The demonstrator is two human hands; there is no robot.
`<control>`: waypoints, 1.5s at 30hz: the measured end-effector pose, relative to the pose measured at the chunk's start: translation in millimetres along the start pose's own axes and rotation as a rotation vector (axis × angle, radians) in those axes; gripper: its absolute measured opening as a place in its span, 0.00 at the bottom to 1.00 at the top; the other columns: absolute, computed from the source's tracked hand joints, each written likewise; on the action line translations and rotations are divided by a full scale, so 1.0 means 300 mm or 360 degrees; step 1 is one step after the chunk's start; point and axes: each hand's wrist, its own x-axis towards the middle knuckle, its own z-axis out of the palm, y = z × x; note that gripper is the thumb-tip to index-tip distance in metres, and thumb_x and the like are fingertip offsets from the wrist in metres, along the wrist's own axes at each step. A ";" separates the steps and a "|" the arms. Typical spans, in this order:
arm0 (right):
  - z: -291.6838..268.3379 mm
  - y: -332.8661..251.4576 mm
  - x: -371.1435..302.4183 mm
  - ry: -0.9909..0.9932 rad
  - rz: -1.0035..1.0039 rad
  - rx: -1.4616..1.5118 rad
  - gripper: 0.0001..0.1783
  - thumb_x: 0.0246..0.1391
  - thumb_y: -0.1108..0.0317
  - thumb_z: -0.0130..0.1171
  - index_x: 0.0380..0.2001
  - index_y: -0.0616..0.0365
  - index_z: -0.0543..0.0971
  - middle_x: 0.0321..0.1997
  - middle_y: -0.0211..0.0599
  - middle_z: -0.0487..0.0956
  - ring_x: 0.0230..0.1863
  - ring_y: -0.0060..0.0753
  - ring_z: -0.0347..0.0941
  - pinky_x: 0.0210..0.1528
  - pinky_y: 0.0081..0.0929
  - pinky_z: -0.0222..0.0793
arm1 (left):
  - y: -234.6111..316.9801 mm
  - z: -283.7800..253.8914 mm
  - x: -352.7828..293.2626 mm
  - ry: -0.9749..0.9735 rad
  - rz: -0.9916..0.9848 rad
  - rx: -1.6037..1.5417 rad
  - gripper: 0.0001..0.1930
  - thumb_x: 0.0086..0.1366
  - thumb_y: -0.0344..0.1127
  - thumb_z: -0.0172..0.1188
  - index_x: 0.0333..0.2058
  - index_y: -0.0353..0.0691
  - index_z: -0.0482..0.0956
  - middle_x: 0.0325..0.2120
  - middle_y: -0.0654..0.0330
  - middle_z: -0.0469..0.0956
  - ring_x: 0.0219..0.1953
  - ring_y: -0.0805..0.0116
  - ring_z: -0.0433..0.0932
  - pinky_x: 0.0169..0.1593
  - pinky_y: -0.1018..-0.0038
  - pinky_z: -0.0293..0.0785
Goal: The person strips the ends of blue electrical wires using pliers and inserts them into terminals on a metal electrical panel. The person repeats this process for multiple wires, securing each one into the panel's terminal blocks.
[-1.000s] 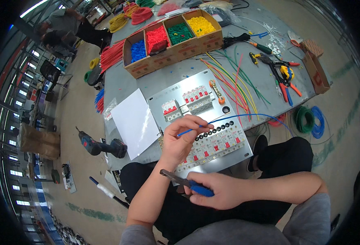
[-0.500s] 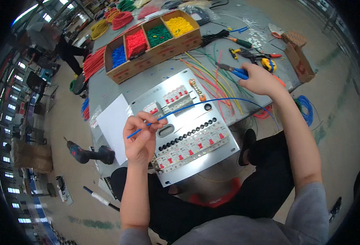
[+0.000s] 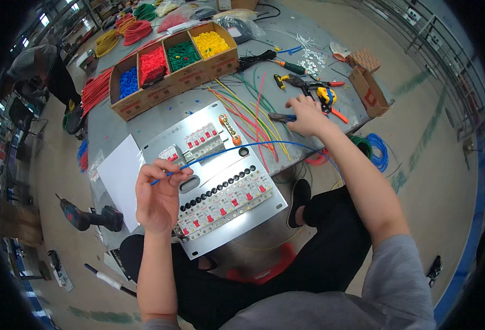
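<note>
My left hand [image 3: 162, 195] pinches a blue wire [image 3: 264, 143] near its end, above the left part of a metal mounting plate [image 3: 253, 216]. The wire arcs right over the plate and passes down by my right forearm. A row of circuit breakers [image 3: 223, 212] with red switches runs along the plate's near side, and smaller breakers [image 3: 204, 138] sit farther back. My right hand [image 3: 310, 116] hovers over the table's right part with its fingers apart. Beneath its fingers lie blue-handled pliers [image 3: 280, 117], partly covered by the hand.
A cardboard box [image 3: 176, 77] holds blue, red, green and yellow small parts. Loose coloured wires [image 3: 253, 118] lie right of the plate. Beyond my right hand are a yellow tape measure [image 3: 327, 96] and a screwdriver [image 3: 291, 67]. A cordless drill [image 3: 91, 214] is at left. Another person [image 3: 39, 66] stands far left.
My right hand has let go of the blue-handled pliers, which now lie on the table, and its fingers have spread. My left hand still holds the blue wire. The whole view has shifted.
</note>
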 end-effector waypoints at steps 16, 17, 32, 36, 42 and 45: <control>0.003 -0.406 0.039 -0.0781 -0.0777 0.0394 0.13 0.56 0.64 0.73 0.44 0.51 0.89 0.34 0.35 0.86 0.39 0.37 0.84 0.41 0.36 0.78 | 0.121 -0.041 0.002 -0.0303 0.0049 0.0206 0.18 0.67 0.48 0.64 0.37 0.37 0.74 0.39 0.47 0.77 0.44 0.46 0.85 0.47 0.60 0.85; 0.018 -0.412 0.043 -0.0767 -0.0805 0.0366 0.12 0.55 0.64 0.73 0.43 0.51 0.89 0.34 0.35 0.86 0.39 0.37 0.84 0.42 0.37 0.78 | 0.126 -0.045 0.003 -0.0303 0.0039 0.0205 0.18 0.67 0.48 0.64 0.37 0.37 0.75 0.38 0.47 0.77 0.44 0.45 0.85 0.47 0.60 0.85; 0.003 -0.410 0.021 -0.0582 -0.0827 0.0237 0.08 0.54 0.64 0.67 0.33 0.55 0.87 0.32 0.42 0.87 0.37 0.47 0.85 0.42 0.43 0.80 | 0.130 -0.057 0.005 -0.0226 0.0025 0.0234 0.15 0.70 0.43 0.62 0.39 0.37 0.73 0.41 0.45 0.77 0.45 0.47 0.86 0.50 0.60 0.84; -0.107 -0.379 0.018 -0.0769 -0.0648 0.0344 0.11 0.59 0.62 0.66 0.37 0.58 0.87 0.34 0.42 0.87 0.37 0.41 0.84 0.44 0.37 0.78 | 0.108 -0.047 -0.001 0.0025 0.0041 0.0019 0.11 0.72 0.39 0.58 0.40 0.37 0.71 0.43 0.46 0.76 0.45 0.47 0.85 0.52 0.61 0.83; -0.007 -0.376 0.040 -0.0851 -0.0683 0.0556 0.15 0.57 0.57 0.75 0.39 0.57 0.89 0.34 0.36 0.88 0.37 0.34 0.84 0.41 0.35 0.78 | 0.077 -0.020 0.005 0.0109 0.0049 0.0041 0.12 0.69 0.39 0.59 0.41 0.36 0.73 0.42 0.46 0.77 0.43 0.49 0.85 0.51 0.61 0.83; -0.044 -0.507 -0.022 -0.1053 -0.0498 0.0447 0.15 0.56 0.57 0.76 0.38 0.57 0.89 0.33 0.35 0.88 0.35 0.34 0.84 0.39 0.36 0.78 | 0.090 -0.028 -0.013 0.0017 0.0085 0.0157 0.12 0.69 0.39 0.61 0.40 0.36 0.74 0.40 0.47 0.78 0.41 0.51 0.86 0.47 0.63 0.84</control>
